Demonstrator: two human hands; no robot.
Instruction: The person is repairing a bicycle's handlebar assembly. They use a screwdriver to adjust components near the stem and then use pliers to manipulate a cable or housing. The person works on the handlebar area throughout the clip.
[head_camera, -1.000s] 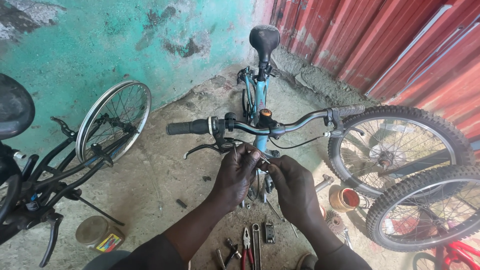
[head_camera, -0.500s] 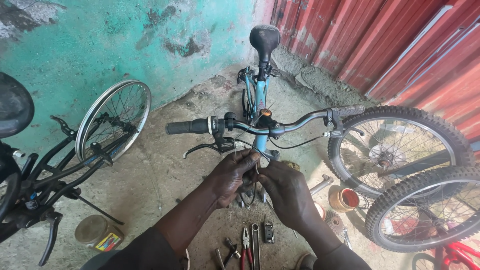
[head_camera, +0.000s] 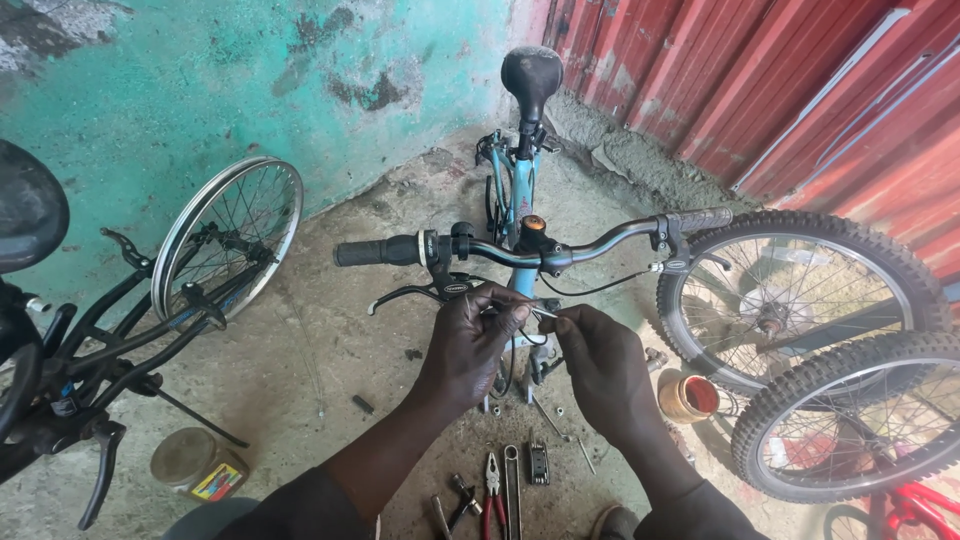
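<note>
Fingertips (head_camera: 507, 306) of both hands pinched on thin brake cable (head_camera: 545, 313).
Left hand (head_camera: 470, 345), right hand (head_camera: 600, 365): cable held just below blue bicycle's handlebar (head_camera: 600, 243), above pliers (head_camera: 492, 485) on concrete floor.

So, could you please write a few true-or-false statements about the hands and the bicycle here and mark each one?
1. Both hands, left hand and right hand, pinch a thin cable below the handlebar. True.
2. The blue bicycle has a white saddle. False: the saddle is black.
3. Red-handled pliers lie on the floor. True.
4. The right hand grips the brake lever. False: no hand touches it.
</note>
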